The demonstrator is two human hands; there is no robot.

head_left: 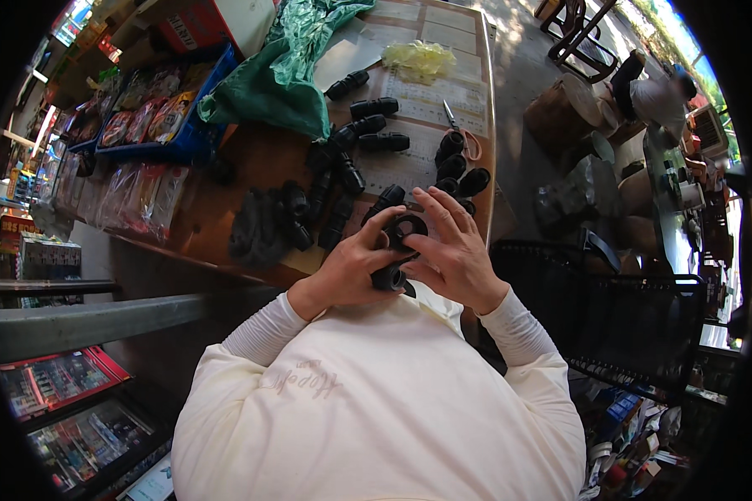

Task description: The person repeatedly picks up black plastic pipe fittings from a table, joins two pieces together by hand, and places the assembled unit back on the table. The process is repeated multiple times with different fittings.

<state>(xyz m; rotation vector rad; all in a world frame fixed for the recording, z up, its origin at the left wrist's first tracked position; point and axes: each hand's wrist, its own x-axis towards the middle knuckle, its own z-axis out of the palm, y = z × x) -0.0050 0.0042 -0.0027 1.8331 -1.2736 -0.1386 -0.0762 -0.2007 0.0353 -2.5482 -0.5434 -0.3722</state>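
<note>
In front of my chest, my left hand [342, 265] is closed around a black plastic pipe fitting [388, 278], whose open end shows below the fingers. A black ring-shaped piece [407, 227] sits above it, between both hands. My right hand [458, 255] has its index finger and thumb bent against the ring, while the other fingers stretch past it. Fingers hide where ring and fitting meet. Several similar black fittings [384, 142] lie on the table just beyond my hands. A few more fittings [475, 181] stand close together near the right table edge.
Orange-handled scissors [472, 149] lie at the table's right edge. A green plastic bag [284, 83], crumpled yellowish plastic [418, 61] and dark cloth [259, 230] are on the table. At left is a blue crate [217, 108] of packets; a black chair [618, 317] stands at right.
</note>
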